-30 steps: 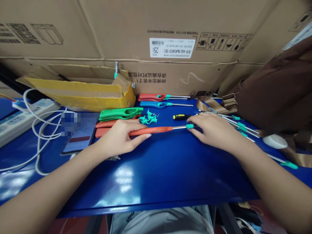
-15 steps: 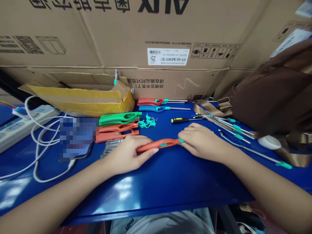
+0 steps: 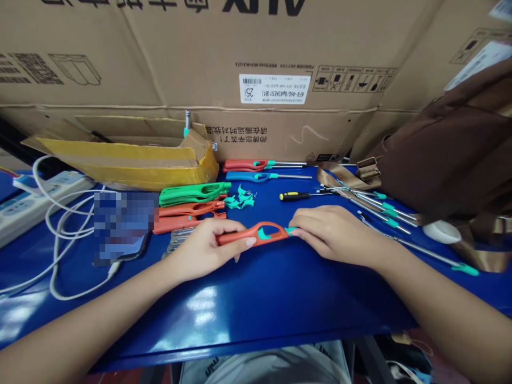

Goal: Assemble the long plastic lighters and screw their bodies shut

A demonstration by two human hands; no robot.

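Observation:
My left hand [image 3: 206, 246] is closed round the handle end of an orange lighter [image 3: 256, 234] that has a teal trigger in its loop. My right hand [image 3: 328, 230] is closed over the lighter's front end, hiding the metal tube; only a teal collar shows by the fingers. The lighter lies just above the blue table [image 3: 256, 298]. Behind my left hand lie a green lighter shell [image 3: 194, 193] and two orange shells [image 3: 188, 216], with a small heap of teal triggers [image 3: 240, 198] beside them.
A red and a blue finished lighter [image 3: 260, 170] lie at the back. A yellow-handled screwdriver [image 3: 298, 196] and several metal tubes with teal collars [image 3: 380, 210] lie right. A phone [image 3: 122, 226], white cables, power strip, yellow-taped box [image 3: 120, 160], brown bag [image 3: 452, 154] and cardboard boxes surround the table.
Both hands drew the orange lighter nearer to me and turned it, so its trigger loop now faces up. My right hand slid along the metal tube and now covers it.

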